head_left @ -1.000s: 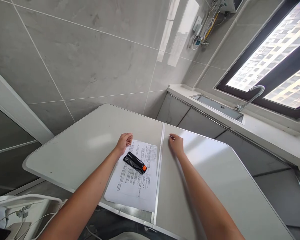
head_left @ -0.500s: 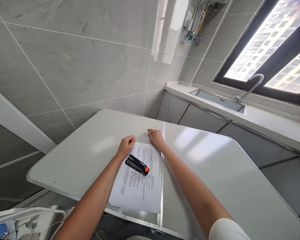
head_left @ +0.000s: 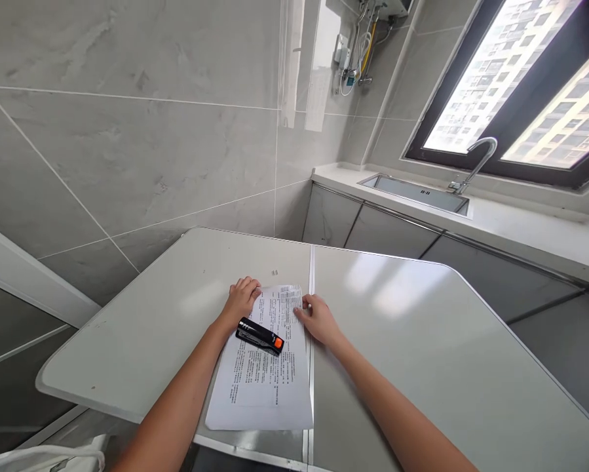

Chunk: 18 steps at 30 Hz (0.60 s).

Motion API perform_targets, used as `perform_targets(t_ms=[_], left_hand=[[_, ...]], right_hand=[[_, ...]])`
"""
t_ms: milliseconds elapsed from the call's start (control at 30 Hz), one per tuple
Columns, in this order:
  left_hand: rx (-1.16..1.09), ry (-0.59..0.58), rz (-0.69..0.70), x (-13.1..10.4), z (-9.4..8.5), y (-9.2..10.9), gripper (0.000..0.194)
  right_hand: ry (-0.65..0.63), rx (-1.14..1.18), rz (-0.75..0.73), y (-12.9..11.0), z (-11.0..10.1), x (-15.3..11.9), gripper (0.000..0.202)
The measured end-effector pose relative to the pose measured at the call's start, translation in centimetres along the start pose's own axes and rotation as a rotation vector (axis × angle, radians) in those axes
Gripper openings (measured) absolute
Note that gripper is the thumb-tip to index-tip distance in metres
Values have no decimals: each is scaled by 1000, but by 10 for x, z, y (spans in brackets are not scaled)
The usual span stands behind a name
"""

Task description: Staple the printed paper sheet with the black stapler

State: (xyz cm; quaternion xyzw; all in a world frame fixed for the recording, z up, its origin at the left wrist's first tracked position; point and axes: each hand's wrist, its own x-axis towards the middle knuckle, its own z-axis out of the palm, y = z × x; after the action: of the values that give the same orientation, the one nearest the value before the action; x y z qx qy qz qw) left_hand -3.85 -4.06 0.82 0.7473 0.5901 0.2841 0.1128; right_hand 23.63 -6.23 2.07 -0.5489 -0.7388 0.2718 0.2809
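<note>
Printed paper (head_left: 259, 400) lies on the table, with a black stapler (head_left: 259, 335) with an orange end resting across its upper left part. At the upper left corner of the paper, my left hand (head_left: 241, 300) has its fingers curled over the edge, gripping it. My right hand (head_left: 320, 321) pinches the upper right edge, thumb on top of the print and fingers bent beside it. Small staples (head_left: 274, 272) sit on the tabletop just beyond the paper's far edge.
The pale folding table (head_left: 397, 367) has a metal seam (head_left: 311, 367) running along the paper's right side. A tiled wall (head_left: 200, 151) rises behind it. At the right are a counter with a sink (head_left: 417, 190), a tap (head_left: 475, 164) and a window. White cables (head_left: 53, 452) show at lower left.
My right hand has left the staples and come back to the paper's right edge. My left hand has gone from a closed fist to curling over the paper's corner. The view has shifted slightly.
</note>
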Motion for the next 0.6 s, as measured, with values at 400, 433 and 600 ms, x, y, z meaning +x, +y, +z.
perform_targets(t_ms=[400, 433, 600], left_hand=[[-10, 205, 40, -1, -10, 13, 15], [-23, 224, 42, -2, -10, 14, 15], [-22, 95, 80, -5, -7, 25, 17]], right_hand=[[-23, -58, 89, -21, 7, -57, 60], [-26, -68, 91, -18, 2, -58, 55], [-28, -86, 100, 0, -23, -71, 42]])
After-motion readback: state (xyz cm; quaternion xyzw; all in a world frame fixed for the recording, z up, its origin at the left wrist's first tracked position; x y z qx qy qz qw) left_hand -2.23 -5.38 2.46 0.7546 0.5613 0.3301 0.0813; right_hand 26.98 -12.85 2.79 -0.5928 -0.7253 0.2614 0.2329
